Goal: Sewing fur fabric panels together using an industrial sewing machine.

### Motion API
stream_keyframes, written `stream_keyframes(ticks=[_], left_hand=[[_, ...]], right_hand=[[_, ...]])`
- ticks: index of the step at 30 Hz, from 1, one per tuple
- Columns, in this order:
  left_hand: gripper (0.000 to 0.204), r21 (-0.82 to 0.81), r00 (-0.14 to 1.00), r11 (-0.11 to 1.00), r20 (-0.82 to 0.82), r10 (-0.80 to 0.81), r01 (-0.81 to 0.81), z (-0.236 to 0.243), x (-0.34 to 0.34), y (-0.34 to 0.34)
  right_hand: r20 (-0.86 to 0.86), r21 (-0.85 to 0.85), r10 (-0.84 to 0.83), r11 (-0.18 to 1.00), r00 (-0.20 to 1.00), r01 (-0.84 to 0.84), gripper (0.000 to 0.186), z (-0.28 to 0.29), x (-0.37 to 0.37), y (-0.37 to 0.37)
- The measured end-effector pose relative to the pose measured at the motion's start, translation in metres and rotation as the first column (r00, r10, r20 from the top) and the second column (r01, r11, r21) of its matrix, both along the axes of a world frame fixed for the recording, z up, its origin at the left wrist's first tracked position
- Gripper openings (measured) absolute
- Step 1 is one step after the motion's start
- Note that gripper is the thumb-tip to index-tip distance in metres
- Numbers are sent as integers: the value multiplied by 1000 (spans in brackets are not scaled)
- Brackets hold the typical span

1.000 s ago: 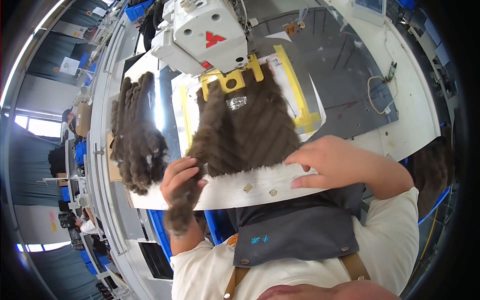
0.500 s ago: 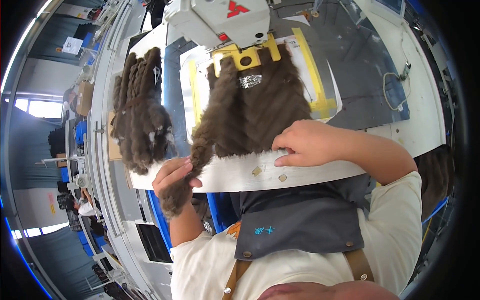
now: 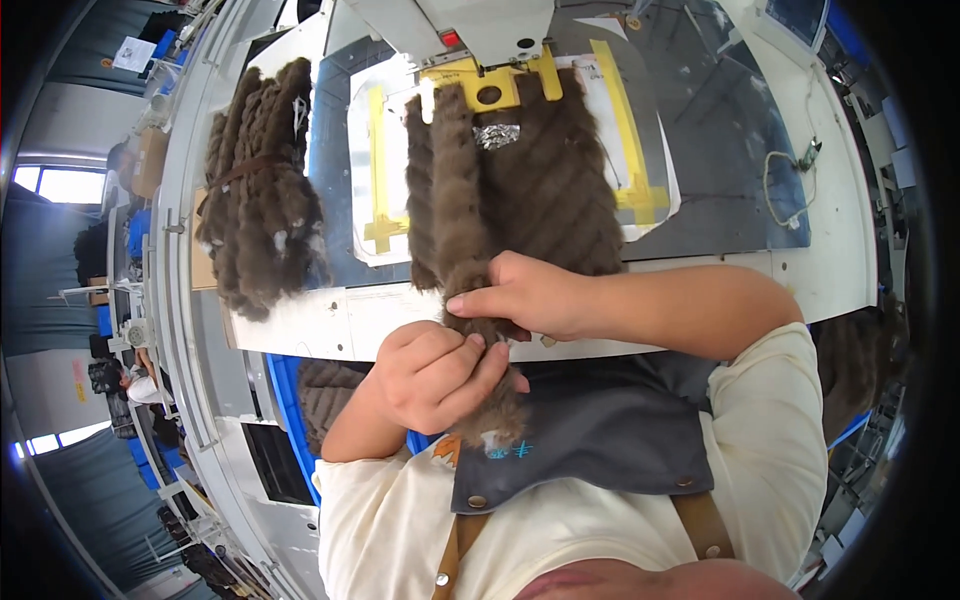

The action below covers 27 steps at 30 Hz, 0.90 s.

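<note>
Gripping the lower end of a brown fur strip (image 3: 462, 250), the left hand (image 3: 432, 375) is closed around it just off the white table's edge (image 3: 330, 325). The right hand (image 3: 530, 295) pinches the same strip just above, fingers together. The strip runs up to the sewing machine (image 3: 480, 30); whether it lies under the needle is unclear. A heap of fur strips (image 3: 262, 190) lies at left.

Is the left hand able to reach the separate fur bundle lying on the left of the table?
Probably yes: the left hand grips the fur strip, but nothing stands between it and the bundle.
</note>
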<state>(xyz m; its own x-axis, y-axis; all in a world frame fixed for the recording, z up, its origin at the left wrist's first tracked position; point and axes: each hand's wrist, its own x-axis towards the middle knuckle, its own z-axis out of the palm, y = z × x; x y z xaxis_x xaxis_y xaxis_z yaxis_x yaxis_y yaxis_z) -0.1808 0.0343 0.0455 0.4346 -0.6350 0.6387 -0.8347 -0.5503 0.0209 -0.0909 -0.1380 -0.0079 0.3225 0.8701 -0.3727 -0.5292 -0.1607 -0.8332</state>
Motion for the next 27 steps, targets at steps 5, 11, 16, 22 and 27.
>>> stream_keyframes(ticks=[5,11,16,22,27], left_hand=[[18,-46,993,993,-48,-111,109,0,3,-14],[15,-88,970,966,-6,-244,242,-8,9,-39],[16,-54,940,938,15,-341,341,-10,16,-49],[57,-230,815,887,-351,-460,401,-2,66,-49],[78,-179,539,947,-786,-301,267,-20,150,-52]], right_hand=[[-15,-23,-154,988,988,154,29,8,-3,-15],[72,-176,-105,978,992,116,31,3,-2,-34],[124,-223,77,974,989,-48,44,18,-14,-64],[502,-177,146,982,852,-65,39,-3,-7,-90],[797,-545,525,838,299,-19,37,56,57,-87]])
